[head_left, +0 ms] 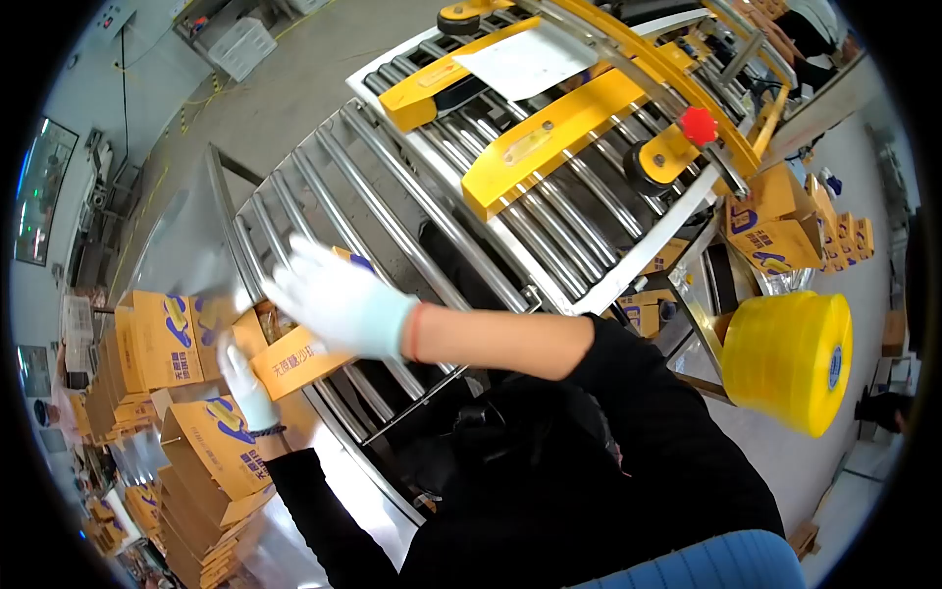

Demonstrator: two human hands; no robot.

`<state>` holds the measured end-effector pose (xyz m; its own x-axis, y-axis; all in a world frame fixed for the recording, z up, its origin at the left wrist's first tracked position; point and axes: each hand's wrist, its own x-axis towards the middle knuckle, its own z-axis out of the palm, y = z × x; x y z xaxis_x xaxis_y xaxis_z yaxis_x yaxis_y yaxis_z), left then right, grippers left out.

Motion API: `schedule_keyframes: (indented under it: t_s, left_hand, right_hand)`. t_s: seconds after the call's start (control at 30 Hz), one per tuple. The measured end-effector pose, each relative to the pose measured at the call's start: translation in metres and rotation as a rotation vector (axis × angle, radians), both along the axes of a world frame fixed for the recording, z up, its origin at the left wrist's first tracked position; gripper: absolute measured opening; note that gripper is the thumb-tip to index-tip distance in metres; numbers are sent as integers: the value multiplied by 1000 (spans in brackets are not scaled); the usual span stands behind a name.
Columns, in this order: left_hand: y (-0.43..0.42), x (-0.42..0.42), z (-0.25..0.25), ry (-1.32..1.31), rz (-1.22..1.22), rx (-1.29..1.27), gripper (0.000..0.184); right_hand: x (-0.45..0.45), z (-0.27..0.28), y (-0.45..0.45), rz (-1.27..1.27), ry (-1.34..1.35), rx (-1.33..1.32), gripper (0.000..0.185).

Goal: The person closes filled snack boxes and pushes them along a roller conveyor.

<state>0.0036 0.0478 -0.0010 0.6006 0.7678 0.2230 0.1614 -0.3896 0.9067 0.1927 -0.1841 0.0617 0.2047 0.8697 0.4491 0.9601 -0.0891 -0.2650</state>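
An orange cardboard carton [294, 363] with dark lettering sits at the left end of the roller conveyor, partly covered by my hands. My right hand [339, 299], in a white glove, reaches across the carton's top with its fingers stretched out; it is a little blurred. Whether its palm touches the carton I cannot tell. Against the carton's left side is my gloved left hand [245, 383], its fingers extended and pointing up. Close by on the left stand more orange cartons: an upright carton [162, 339] and an open carton [221, 447] with raised flaps.
Metal rollers [378, 206] lead to a carton sealing machine [559, 128] with yellow guides and a red knob [699, 127]. A large roll of yellow tape [785, 363] is at the right, below several orange cartons [780, 221]. Another person [810, 29] is at the upper right.
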Motion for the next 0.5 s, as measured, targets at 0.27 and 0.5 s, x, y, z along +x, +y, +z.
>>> schedule_keyframes:
  t_s: [0.27, 0.5]
  left_hand:
    - [-46, 112, -3, -239, 42, -211, 32]
    - [-157, 148, -1, 93, -602, -511, 41]
  right_hand:
    - [69, -35, -34, -154, -98, -35, 91]
    - [116, -41, -28, -271, -131, 28, 75]
